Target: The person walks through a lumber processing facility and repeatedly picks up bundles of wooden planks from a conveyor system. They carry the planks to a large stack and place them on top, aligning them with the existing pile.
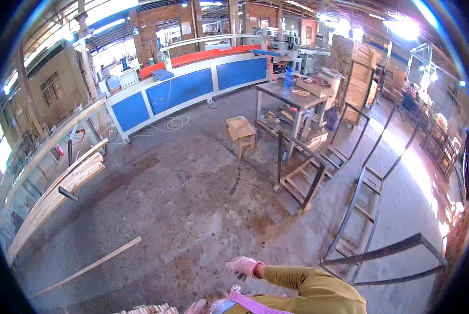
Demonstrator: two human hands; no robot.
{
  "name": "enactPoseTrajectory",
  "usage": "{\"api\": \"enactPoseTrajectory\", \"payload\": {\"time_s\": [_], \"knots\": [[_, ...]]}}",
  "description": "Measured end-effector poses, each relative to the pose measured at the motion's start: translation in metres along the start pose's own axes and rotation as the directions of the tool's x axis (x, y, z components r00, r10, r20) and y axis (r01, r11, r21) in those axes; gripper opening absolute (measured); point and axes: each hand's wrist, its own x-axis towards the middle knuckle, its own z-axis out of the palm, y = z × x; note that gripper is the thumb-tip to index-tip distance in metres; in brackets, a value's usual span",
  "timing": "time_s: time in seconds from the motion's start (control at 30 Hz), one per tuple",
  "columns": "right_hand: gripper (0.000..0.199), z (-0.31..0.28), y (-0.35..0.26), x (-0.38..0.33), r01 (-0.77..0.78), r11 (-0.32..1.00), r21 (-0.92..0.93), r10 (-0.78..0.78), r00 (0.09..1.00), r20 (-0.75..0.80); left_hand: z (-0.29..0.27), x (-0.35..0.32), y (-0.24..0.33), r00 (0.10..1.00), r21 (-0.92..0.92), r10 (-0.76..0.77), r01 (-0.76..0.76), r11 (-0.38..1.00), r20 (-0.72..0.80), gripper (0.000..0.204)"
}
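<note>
My right hand (244,267), in a pale glove with a pink cuff, reaches out over the concrete floor from an olive sleeve (307,280). Its fingers look loosely bent and apart, and I see nothing in them. At the bottom edge my left hand (196,307), gloved too, is only partly in view, and its fingers are too cut off to read. Beside it, on its left, lies a stack of wooden strips (148,310), mostly below the picture. A pink striped strap (252,302) runs across my front.
A long wooden strip (87,267) lies on the floor at left, near a bundle of planks (61,193) on metal arms. A wooden stool (240,133) stands mid-floor. Metal rack frames (360,209) line the right. Farther back are a workbench (292,95) and a blue-panelled machine (182,91).
</note>
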Motion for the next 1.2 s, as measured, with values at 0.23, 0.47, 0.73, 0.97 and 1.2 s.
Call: {"api": "enactPoseTrajectory", "payload": {"time_s": [0.23, 0.47, 0.73, 0.97, 1.2], "knots": [[0.039, -0.027, -0.108, 0.113, 0.356, 0.925, -0.133, -0.357, 0.934, 0.021, -0.132, 0.123, 0.020, 0.972, 0.135, 0.155, -0.132, 0.982, -0.178, 0.054], [0.039, -0.060, -0.228, 0.213, 0.635, 0.632, -0.445, -0.506, 0.773, 0.383, -0.255, 0.271, 0.013, 0.926, 0.215, 0.205, -0.140, 0.966, -0.317, 0.051], [0.030, -0.067, -0.368, 0.286, 0.716, 0.117, -0.688, -0.667, 0.570, 0.480, -0.326, 0.400, -0.003, 0.979, 0.178, 0.192, -0.177, 0.968, -0.072, 0.054], [0.029, -0.121, -0.526, 0.431, 0.741, 0.090, -0.665, -0.550, 0.594, 0.588, -0.460, 0.534, 0.013, 0.989, 0.106, -0.025, 0.041, 0.994, -0.148, 0.048], [0.033, -0.100, -0.737, 0.530, 0.237, 0.949, -0.209, -0.216, 0.969, 0.121, -0.552, 0.602, -0.007, 0.942, -0.025, -0.176, 0.176, 0.984, -0.285, 0.048]]}}
